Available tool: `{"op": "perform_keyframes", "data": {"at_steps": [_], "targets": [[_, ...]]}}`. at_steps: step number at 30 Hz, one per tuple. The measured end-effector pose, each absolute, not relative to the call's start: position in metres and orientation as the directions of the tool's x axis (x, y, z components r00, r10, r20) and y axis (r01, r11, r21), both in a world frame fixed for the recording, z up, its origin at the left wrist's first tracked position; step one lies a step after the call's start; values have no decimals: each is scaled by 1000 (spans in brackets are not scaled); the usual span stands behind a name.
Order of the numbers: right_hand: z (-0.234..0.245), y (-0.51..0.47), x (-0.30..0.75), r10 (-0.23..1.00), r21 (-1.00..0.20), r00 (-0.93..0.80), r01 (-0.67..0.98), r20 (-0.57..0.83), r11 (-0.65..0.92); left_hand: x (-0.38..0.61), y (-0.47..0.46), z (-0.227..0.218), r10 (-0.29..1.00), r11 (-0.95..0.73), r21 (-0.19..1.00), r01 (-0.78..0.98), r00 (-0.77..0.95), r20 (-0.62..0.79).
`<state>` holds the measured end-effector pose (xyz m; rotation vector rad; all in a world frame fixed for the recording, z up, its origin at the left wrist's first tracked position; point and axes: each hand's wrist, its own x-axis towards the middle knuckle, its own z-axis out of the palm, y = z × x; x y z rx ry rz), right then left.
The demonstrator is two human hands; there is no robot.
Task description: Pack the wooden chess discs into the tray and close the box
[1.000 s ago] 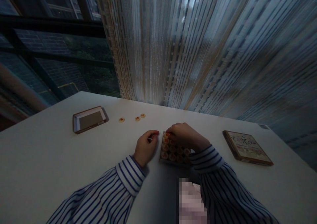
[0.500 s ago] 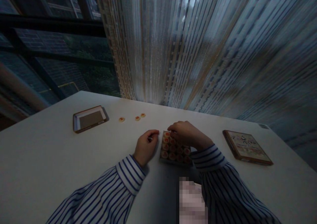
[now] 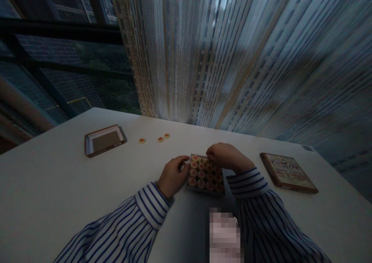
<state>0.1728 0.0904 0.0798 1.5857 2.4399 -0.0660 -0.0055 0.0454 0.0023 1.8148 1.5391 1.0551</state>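
Between both hands (image 3: 173,176): box (image 3: 203,192) of round pieces (image 3: 201,174), apparently touched by each

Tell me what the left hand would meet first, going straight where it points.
Probably the box of round pieces, at its far left corner; depth is unclear: the left hand may be touching.

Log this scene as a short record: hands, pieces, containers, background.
Left hand: beside the piece box, fingertips near its far-left corner
Right hand: at the box's far edge; its grip is unclear
Boxed pieces: round, marked, in rows
Loose pieces: three, beyond the left hand; two close together, one apart
Far left: shallow tray, open side up
Right: flat printed box
Surface: white table
Background: striped curtain
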Motion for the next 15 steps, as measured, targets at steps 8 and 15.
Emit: {"op": "perform_keyframes", "data": {"at_steps": [8,15], "targets": [[80,89,172,905,98,-355,917,-235,386,-6,45,2,958,-273,761,588,98,268],[77,90,173,905,81,-370,916,-209,393,-6,45,3,960,-268,758,594,98,262]]}}
